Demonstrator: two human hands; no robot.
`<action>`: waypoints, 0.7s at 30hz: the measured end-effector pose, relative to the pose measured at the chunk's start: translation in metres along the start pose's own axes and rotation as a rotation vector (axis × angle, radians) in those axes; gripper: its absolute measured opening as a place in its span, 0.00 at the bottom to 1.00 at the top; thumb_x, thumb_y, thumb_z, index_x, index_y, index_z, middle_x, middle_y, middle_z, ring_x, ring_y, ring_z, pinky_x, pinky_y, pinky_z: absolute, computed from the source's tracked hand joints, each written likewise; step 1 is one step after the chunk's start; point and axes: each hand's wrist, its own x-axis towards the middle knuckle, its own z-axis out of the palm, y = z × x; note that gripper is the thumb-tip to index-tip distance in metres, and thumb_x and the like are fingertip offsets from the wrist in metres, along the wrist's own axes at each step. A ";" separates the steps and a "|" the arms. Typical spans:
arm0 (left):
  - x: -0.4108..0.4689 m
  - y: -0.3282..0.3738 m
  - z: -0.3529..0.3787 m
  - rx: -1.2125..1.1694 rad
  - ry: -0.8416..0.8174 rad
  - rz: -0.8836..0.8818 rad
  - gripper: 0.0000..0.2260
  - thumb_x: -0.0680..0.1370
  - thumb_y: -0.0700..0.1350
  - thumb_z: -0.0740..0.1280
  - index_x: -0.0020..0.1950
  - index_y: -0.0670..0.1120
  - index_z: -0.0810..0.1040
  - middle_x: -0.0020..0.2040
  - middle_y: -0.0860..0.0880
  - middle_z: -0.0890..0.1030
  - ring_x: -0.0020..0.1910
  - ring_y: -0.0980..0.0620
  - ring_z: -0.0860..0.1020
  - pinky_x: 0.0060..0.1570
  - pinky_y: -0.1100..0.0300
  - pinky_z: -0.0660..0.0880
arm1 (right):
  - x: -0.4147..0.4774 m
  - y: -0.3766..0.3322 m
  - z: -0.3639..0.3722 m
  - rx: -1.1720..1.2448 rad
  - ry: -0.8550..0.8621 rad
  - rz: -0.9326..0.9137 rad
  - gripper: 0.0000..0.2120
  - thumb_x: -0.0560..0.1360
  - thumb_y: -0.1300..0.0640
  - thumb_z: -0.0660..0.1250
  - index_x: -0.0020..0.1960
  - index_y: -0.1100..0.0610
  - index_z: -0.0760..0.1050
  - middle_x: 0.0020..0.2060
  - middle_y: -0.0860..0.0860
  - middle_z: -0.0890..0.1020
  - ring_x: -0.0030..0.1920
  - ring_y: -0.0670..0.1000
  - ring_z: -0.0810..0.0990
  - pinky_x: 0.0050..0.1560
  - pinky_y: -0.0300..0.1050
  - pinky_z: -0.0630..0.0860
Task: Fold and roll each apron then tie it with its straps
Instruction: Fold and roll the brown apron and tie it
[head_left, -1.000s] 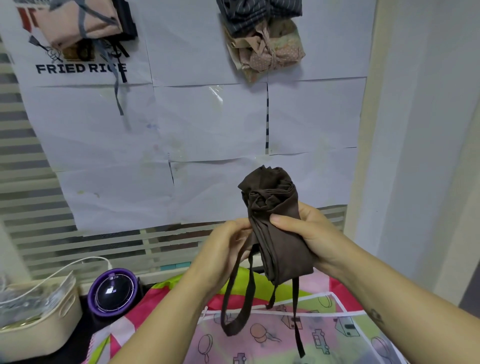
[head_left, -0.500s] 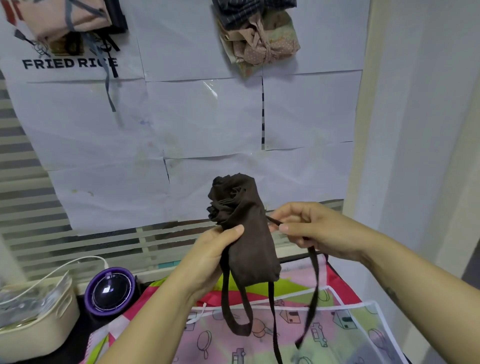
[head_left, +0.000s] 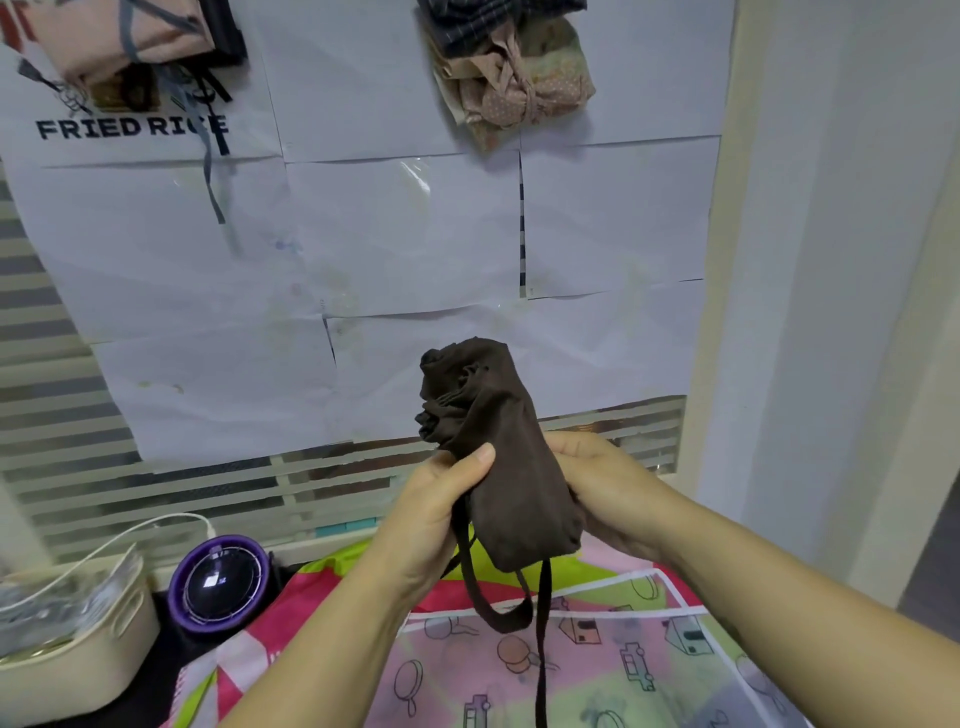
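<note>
Two hands are holding one rolled apron (head_left: 511, 457) upright in the air above the far part of the table (head_left: 169, 644), over a patterned cloth (head_left: 597, 670) that is covering the table's near right portion. The left hand (head_left: 431, 514) is gripping the roll's lower left side, its thumb pressing on the front and its fingers curling round behind. The right hand (head_left: 608, 488) is cupping the roll's right side; its fingertips are lying behind the brown fabric and cannot be seen. The roll's gathered end is pointing up and leaning slightly left. Below the roll, a looped strap (head_left: 493, 613) and a single strap (head_left: 542, 660) are hanging down, the single one running to the picture's lower edge. Toward the table's left edge a cream basket (head_left: 88, 649) is sitting with a white cable (head_left: 130, 535) arching over it, and a purple round device (head_left: 221, 582) is standing just beside it. Against the paper sheets (head_left: 405, 234) behind, a pink bundle (head_left: 130, 36) and a dotted beige bundle (head_left: 519, 83), each tied with straps, are showing near the top.
</note>
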 end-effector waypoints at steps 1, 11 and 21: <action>0.000 -0.001 0.000 0.001 0.003 0.004 0.17 0.73 0.44 0.68 0.58 0.35 0.77 0.54 0.42 0.83 0.52 0.49 0.82 0.48 0.62 0.78 | 0.000 0.000 0.000 -0.030 -0.014 0.023 0.11 0.80 0.57 0.60 0.47 0.56 0.82 0.42 0.53 0.85 0.40 0.49 0.82 0.40 0.39 0.75; -0.003 -0.034 -0.011 0.267 0.144 -0.102 0.16 0.69 0.56 0.70 0.47 0.44 0.82 0.45 0.38 0.78 0.45 0.45 0.72 0.46 0.51 0.67 | -0.002 0.015 -0.006 -0.294 -0.056 0.121 0.20 0.71 0.39 0.69 0.46 0.57 0.80 0.39 0.56 0.83 0.38 0.51 0.81 0.43 0.44 0.75; -0.040 -0.088 -0.056 0.193 -0.133 -0.469 0.08 0.78 0.35 0.63 0.57 0.42 0.73 0.36 0.53 0.80 0.30 0.59 0.76 0.34 0.66 0.74 | -0.004 0.088 0.001 -0.260 0.054 0.447 0.15 0.73 0.48 0.70 0.51 0.59 0.82 0.45 0.54 0.86 0.47 0.54 0.85 0.54 0.50 0.79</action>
